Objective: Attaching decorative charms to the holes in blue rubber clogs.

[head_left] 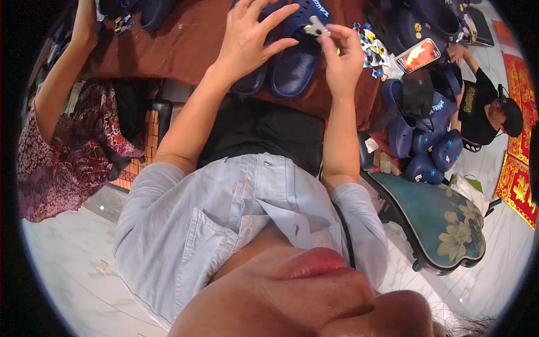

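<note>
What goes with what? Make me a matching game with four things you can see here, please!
Things:
1. Small white charm
2. Phone
3. Chair
4. Left hand

Clues:
A. Blue-green, with pale flowers
B. Open, with fingers spread apart
C. Pinched in the right hand
D. Has a lit-up screen

Right pairs: 1-C, 2-D, 3-A, 4-B
</note>
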A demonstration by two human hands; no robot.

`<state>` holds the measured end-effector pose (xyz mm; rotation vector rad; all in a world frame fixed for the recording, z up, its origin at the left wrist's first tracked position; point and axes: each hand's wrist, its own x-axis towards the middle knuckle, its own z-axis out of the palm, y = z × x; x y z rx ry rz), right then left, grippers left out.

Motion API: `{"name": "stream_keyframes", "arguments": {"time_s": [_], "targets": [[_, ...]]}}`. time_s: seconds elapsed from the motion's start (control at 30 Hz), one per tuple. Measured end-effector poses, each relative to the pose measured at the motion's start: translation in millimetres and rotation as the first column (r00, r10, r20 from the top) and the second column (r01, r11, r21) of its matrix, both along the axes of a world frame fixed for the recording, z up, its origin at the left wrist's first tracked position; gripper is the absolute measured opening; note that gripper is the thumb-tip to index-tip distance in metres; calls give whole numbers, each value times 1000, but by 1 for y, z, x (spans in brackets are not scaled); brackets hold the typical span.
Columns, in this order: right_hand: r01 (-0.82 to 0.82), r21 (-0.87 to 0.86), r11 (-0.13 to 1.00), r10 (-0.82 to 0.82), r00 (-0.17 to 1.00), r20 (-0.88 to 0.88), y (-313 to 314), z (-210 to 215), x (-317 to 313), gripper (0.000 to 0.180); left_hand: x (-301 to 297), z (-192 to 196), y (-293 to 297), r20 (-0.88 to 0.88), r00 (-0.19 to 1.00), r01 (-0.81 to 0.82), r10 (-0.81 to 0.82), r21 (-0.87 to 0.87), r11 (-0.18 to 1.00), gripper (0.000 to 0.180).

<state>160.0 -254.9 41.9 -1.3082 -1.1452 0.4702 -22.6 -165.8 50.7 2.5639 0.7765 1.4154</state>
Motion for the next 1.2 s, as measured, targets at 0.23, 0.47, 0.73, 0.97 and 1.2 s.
{"name": "stream_keyframes", "arguments": {"time_s": [0.23,0.47,0.73,0.97,1.2], "targets": [[-218,72,973,223,972,-72,10,-8,-45,15,-25,-4,-18,198,959,267,-200,-415,870,28],[-55,246,968,-112,780,616,29,-5,-54,26,-49,-16,11,461,864,256,201,-747,613,19],[10,67,998,-60,579,813,30,-41,-39,24,-44,-53,78,97,934,-176,345,-716,676,25],[14,-2,1000,-7,617,787,34,-46,-39,20,-38,-62,87,-166,961,-271,219,-433,860,23],[19,-27,999,9,628,778,33,-45,-41,21,-37,-44,80,-102,974,-226,204,-558,799,19]]}}
